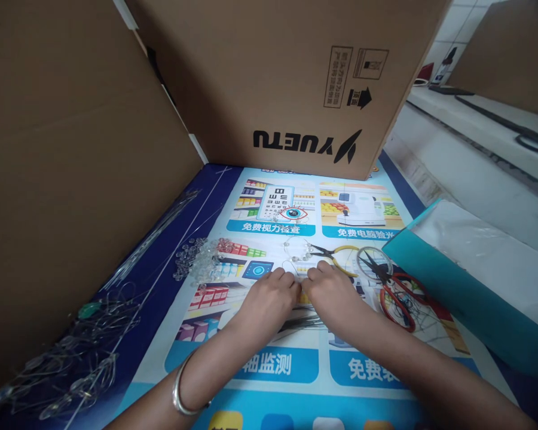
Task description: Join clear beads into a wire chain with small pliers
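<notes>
My left hand [275, 297] and my right hand [332, 294] meet knuckle to knuckle over the printed mat, fingers closed. A thin wire [290, 263] curves up from between them; its ends are hidden by my fingers. Just beyond lies a loop strung with clear beads [308, 258]. Yellow-handled pliers [347, 249] rest beside that loop, their jaws pointing at it. Below my hands, several dark thin wires [302, 322] lie partly covered. To the left is a pile of clear beads [197, 260], some of them pinkish.
Red-handled scissors [397, 304] lie on the right, blades over a clear ring [390, 263]. A teal box [457, 298] stands beyond them. Straight wires [147, 239] and tangled wire pieces [72, 358] lie left. Cardboard panels [273, 77] wall off the back and left.
</notes>
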### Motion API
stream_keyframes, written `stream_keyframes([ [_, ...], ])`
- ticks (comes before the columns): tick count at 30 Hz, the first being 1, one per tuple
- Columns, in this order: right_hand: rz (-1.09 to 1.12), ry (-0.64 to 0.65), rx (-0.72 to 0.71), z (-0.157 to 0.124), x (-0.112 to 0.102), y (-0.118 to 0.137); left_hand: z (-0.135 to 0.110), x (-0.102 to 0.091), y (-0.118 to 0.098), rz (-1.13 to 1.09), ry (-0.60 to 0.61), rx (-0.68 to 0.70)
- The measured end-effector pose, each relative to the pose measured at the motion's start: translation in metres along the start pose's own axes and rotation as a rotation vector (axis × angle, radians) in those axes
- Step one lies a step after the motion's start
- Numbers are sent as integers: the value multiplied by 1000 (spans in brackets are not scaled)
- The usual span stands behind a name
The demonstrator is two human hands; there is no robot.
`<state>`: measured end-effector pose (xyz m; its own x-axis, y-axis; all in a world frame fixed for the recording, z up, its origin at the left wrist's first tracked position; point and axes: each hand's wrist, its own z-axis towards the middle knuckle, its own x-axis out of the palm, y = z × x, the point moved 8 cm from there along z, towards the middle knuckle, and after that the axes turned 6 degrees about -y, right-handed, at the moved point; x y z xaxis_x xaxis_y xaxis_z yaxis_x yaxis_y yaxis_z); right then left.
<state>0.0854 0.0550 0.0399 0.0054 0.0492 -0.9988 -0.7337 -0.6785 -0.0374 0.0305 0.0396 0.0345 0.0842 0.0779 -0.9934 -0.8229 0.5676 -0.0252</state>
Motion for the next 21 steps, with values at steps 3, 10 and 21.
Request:
stream_keyframes([
  [3,6,13,26,2,1,-1,3,-1,2,3,-3,-18],
  [10,124,32,106,5,7,-11,4,0,11,-52,-47,-39],
  [21,493,-42,221,7,19,-35,1,4,26,-99,-92,-132],
])
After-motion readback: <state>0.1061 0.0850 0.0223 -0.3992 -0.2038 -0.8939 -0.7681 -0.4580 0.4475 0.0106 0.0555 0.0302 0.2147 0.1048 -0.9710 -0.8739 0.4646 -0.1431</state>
